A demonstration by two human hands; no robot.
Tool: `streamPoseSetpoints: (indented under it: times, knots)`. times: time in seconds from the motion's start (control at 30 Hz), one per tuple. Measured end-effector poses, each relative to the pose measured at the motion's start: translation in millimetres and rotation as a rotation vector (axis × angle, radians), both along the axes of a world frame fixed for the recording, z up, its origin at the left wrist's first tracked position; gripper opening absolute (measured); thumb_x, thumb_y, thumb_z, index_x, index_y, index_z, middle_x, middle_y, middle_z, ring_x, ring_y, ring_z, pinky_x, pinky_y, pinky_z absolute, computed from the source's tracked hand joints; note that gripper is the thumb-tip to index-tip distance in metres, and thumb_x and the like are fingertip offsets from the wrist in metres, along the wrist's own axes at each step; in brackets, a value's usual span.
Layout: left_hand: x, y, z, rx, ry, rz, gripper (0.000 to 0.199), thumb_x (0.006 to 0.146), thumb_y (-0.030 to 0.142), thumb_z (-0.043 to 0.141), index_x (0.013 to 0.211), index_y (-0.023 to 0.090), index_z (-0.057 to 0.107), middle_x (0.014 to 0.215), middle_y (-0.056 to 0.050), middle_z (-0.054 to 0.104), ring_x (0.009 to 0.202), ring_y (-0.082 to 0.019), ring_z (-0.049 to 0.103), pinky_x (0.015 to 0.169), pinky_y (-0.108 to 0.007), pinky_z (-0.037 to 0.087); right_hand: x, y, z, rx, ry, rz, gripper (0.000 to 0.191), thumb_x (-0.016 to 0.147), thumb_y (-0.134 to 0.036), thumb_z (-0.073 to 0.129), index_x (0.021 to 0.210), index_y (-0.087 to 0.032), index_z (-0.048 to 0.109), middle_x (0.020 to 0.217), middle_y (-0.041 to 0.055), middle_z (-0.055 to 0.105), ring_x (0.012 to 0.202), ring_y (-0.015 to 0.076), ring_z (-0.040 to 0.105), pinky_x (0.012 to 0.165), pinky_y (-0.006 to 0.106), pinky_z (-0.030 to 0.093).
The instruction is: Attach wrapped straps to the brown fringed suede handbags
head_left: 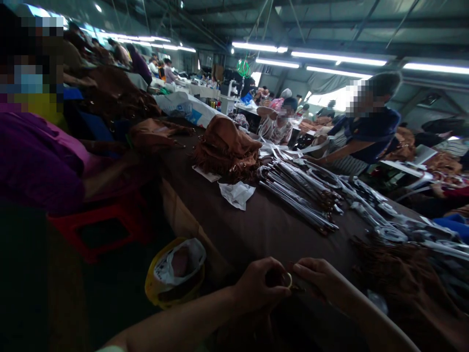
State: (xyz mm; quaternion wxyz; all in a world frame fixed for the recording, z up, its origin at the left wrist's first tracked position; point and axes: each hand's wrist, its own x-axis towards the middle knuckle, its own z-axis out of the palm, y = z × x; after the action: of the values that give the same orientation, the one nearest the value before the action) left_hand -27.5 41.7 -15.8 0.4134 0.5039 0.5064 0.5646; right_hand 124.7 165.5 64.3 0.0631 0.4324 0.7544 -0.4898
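At the near edge of the dark table, my left hand (261,284) is closed, thumb and forefinger pinching a pale gold metal ring (289,280). A small dark metal piece hangs beside the ring; its kind is too small to make out. Just to the right, my right hand (320,277) is closed, its fingertips near the ring. What it grips is hidden by its fingers. Beneath both hands lies dark brown material, mostly lost in shadow. Brown fringed leather-like pieces (410,278) lie to the right of my right hand.
Wrapped straps (296,193) and a brown fringed bag pile (227,146) lie on the table (220,225), with a white sheet (237,194) nearby. A yellow bin (152,288) stands left below. A person in purple sits left; another stands across the table.
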Motion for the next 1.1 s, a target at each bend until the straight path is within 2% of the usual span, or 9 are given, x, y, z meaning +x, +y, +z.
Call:
streamPoseSetpoints:
  times: [0.13, 0.27, 0.43, 0.57, 0.83, 0.97, 1.1]
  knots:
    - [3.3, 5.3, -13.8, 0.075, 0.091, 0.069, 0.040, 0.062, 0.030, 0.078, 0.095, 0.015, 0.063, 0.090, -0.002, 0.065, 0.078, -0.014, 0.058, 0.072, -0.024, 0.045, -2.4, 0.4, -2.7, -0.036, -0.044, -0.026, 0.049, 0.073, -0.066, 0.054, 0.069, -0.018, 0.056, 0.041, -0.0084, 0.042, 0.031, 0.0053, 0.033, 0.031, 0.017, 0.027]
    - [5.4, 8.8, -20.5, 0.165, 0.155, 0.113, 0.038, 0.061, 0.034, 0.079, 0.091, 0.016, 0.064, 0.085, -0.002, 0.064, 0.076, -0.014, 0.057, 0.074, -0.025, 0.045, -4.3, 4.9, -7.3, -0.073, -0.086, -0.043, 0.046, 0.073, -0.063, 0.057, 0.069, -0.018, 0.057, 0.041, -0.0079, 0.044, 0.030, 0.0051, 0.036, 0.030, 0.016, 0.026]
    - [4.2, 10.4, -24.3, 0.200, 0.186, 0.073, 0.039, 0.061, 0.041, 0.080, 0.087, 0.016, 0.064, 0.081, -0.002, 0.063, 0.076, -0.014, 0.057, 0.074, -0.024, 0.044, -9.0, 5.3, -7.8, -0.089, -0.086, -0.038, 0.046, 0.071, -0.064, 0.058, 0.067, -0.018, 0.056, 0.042, -0.0071, 0.047, 0.030, 0.0053, 0.038, 0.029, 0.016, 0.025]
    - [3.7, 9.8, -26.8, 0.195, 0.153, 0.066, 0.044, 0.062, 0.039, 0.080, 0.094, 0.015, 0.063, 0.089, -0.003, 0.065, 0.080, -0.014, 0.059, 0.076, -0.025, 0.044, -11.7, 2.7, -5.5, -0.090, -0.094, -0.057, 0.050, 0.068, -0.067, 0.059, 0.067, -0.017, 0.056, 0.043, -0.0071, 0.045, 0.031, 0.0053, 0.037, 0.029, 0.017, 0.027]
    - [4.8, 11.7, -26.2, 0.219, 0.168, 0.046, 0.041, 0.065, 0.039, 0.077, 0.095, 0.015, 0.062, 0.087, -0.003, 0.064, 0.078, -0.014, 0.058, 0.073, -0.024, 0.044, -2.3, 5.9, -11.7, -0.076, -0.070, -0.068, 0.054, 0.071, -0.070, 0.057, 0.070, -0.016, 0.059, 0.046, -0.0061, 0.045, 0.034, 0.0058, 0.036, 0.030, 0.018, 0.028]
    - [5.2, 14.0, -30.4, 0.277, 0.171, 0.062, 0.041, 0.062, 0.037, 0.078, 0.093, 0.015, 0.062, 0.084, -0.003, 0.063, 0.076, -0.014, 0.057, 0.074, -0.025, 0.044, -3.9, 1.9, -8.2, -0.091, -0.076, -0.088, 0.055, 0.069, -0.070, 0.060, 0.072, -0.015, 0.060, 0.051, -0.0058, 0.045, 0.036, 0.0054, 0.037, 0.031, 0.017, 0.028]
    - [4.6, 13.3, -30.8, 0.259, 0.160, 0.051, 0.043, 0.063, 0.039, 0.078, 0.094, 0.015, 0.062, 0.086, -0.004, 0.065, 0.076, -0.014, 0.058, 0.073, -0.025, 0.045, -8.3, -3.2, -4.1, -0.133, 0.001, -0.069, 0.052, 0.069, -0.066, 0.065, 0.071, -0.014, 0.061, 0.053, -0.0056, 0.043, 0.041, 0.0053, 0.036, 0.035, 0.017, 0.028]
